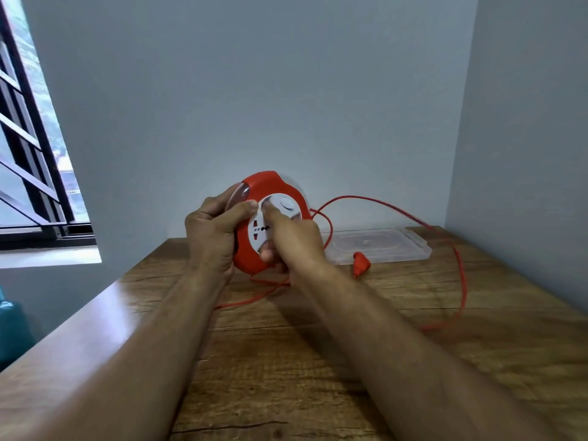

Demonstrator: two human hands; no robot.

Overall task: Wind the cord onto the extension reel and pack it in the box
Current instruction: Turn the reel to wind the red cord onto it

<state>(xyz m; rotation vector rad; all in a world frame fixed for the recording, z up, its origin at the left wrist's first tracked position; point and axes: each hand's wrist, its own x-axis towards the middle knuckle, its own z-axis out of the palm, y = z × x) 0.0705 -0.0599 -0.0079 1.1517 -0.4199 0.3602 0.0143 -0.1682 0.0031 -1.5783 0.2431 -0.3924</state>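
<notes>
The round red extension reel [270,186] with a white socket face is held upright above the wooden table [350,345]. My left hand [213,233] grips its left rim, thumb on the edge. Over the white face lies my right hand [294,238], its fingers pressed on the centre disc. The red cord [458,268] trails loose from under the reel, loops over the table to the right and back. Its red plug [361,261] lies on the table right of my right hand.
A clear plastic lid or shallow box [381,246] lies flat at the back right, near the wall corner. A barred window [28,148] is on the left. A teal object [9,326] stands beyond the table's left edge.
</notes>
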